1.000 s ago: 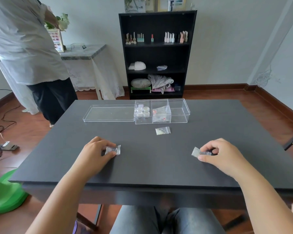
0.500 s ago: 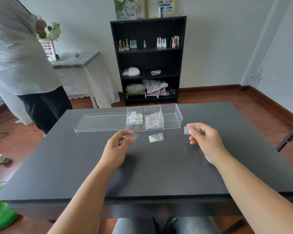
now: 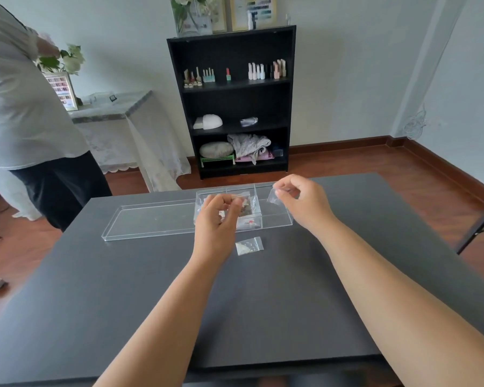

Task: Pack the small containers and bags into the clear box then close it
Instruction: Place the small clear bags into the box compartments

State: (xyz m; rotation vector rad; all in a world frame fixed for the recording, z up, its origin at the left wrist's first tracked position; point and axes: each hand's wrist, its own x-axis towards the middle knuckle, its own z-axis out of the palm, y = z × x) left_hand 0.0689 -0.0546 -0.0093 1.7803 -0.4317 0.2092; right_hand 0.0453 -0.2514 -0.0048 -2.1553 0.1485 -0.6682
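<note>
Both hands hovered at the clear box (image 3: 277,216) when I looked: my left hand (image 3: 217,219) over its left compartments, fingers pinched on something I could not make out, my right hand (image 3: 302,202) above its right end, pinching a small clear bag (image 3: 273,197). Left of the box its lid (image 3: 151,219) lay flat on the dark surface (image 3: 263,317). Just in front of the box lay another small bag (image 3: 249,246).
</note>
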